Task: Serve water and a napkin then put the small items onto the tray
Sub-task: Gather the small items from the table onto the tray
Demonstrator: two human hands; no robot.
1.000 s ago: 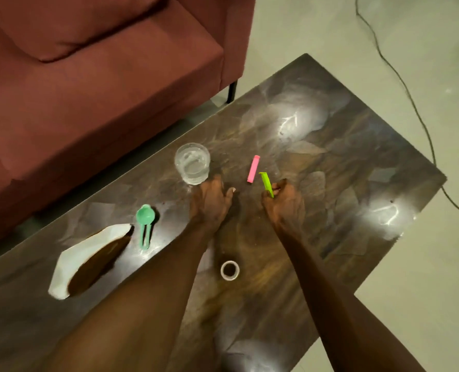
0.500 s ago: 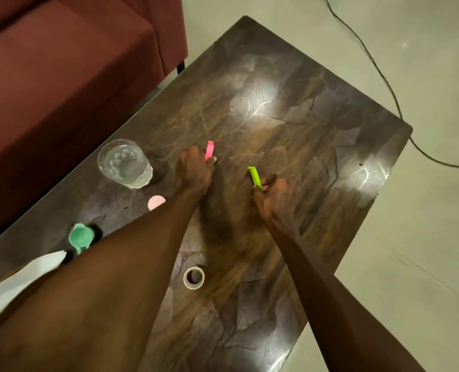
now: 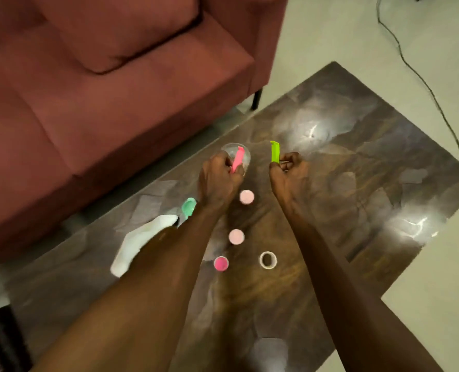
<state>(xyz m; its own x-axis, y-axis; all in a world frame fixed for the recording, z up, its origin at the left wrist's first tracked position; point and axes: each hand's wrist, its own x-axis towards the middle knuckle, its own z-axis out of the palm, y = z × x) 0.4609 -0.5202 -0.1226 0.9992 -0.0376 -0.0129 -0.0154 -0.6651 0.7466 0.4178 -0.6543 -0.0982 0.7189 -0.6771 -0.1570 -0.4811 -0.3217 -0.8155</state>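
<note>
My left hand (image 3: 219,178) is shut on a pink clip (image 3: 237,159), lifted off the table and in front of the glass of water (image 3: 243,153), which it partly hides. My right hand (image 3: 290,173) is shut on a lime green clip (image 3: 274,151), held upright above the table. On the dark marble table (image 3: 370,183) lie two pale pink caps (image 3: 246,197) (image 3: 236,236), a bright pink cap (image 3: 221,263), a roll of tape (image 3: 268,260) and a mint green scoop (image 3: 188,207). A white napkin (image 3: 139,242) lies partly under my left forearm.
A dark red sofa (image 3: 102,89) stands along the far left of the table, its black leg (image 3: 256,99) near the table's corner. A black cable (image 3: 424,81) runs over the pale floor at the right. No tray shows in view.
My left hand took hold of the pink clip and raised it off the table. My right hand lifted the green clip higher. The view swung, bringing the caps into sight.
</note>
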